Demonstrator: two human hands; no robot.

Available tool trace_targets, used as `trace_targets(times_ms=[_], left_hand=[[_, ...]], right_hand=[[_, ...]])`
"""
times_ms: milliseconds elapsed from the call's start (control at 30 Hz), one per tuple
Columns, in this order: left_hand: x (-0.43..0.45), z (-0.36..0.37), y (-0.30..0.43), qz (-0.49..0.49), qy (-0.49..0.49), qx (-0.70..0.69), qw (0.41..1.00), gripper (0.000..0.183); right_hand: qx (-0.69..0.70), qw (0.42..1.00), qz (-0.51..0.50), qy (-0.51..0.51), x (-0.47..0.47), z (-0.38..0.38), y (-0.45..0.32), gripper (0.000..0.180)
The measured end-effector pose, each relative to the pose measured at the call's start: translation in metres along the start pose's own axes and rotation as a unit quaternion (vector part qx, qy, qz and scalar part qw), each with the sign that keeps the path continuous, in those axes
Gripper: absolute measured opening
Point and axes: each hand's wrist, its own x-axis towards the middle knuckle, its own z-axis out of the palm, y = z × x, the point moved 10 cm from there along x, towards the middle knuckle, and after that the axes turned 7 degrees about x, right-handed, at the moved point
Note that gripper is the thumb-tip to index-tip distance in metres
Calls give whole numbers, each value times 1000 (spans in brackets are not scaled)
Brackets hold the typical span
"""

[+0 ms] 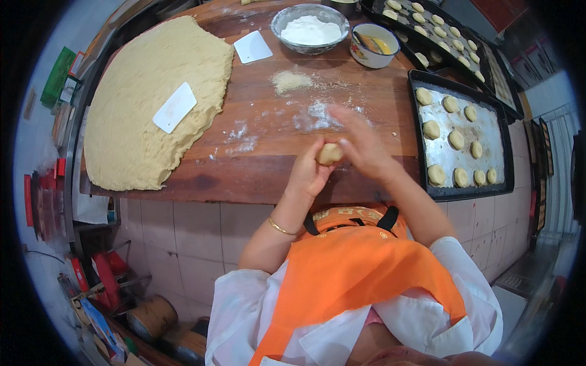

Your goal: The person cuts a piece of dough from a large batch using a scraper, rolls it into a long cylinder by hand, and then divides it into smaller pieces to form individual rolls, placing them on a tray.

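Cupped in my left hand [309,171] is a small ball of dough [329,154], held over the front part of the wooden table [261,176]. My right hand [364,144] is beside it, fingers apart and slightly blurred, with its thumb near or against the ball. Beyond the hands, flour [318,114] is smeared on the wood, and a small heap of pale crumbs [291,81] lies farther back. A black baking tray [462,103] to the right carries several flattened dough rounds [456,140] in rows.
A large dough slab [137,100] covers the table's left, with a white plastic scraper [175,108] on it. Another white scraper [252,47], a bowl of flour [310,30] and an enamel mug [374,45] with yellow liquid and a brush stand at the back. More loaded trays [439,43] are far right.
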Motion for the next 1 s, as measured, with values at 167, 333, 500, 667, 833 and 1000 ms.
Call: trace_targets(times_ms=[167,333,500,667,833,1000], left_hand=[[-5,38,15,55,-92,-46,993,34],[-29,27,-11,-20,-5,-8,1000,40],[10,34,8,145,-187,-123,964,41],[-10,-21,-4,-1,73,-133,988,30],[-9,-32,-28,-71,89,-114,987,20],[-3,-5,-60,-149,32,-28,988,27]], right_hand=[[19,995,-92,-30,6,45,-36,52],[-49,995,-89,-21,17,23,-33,53],[7,994,-92,-56,13,58,-69,58],[141,989,50,-1,-12,2,-29,30],[-160,968,170,-87,-49,-30,68,28],[-87,962,177,-188,-57,-11,88,32]])
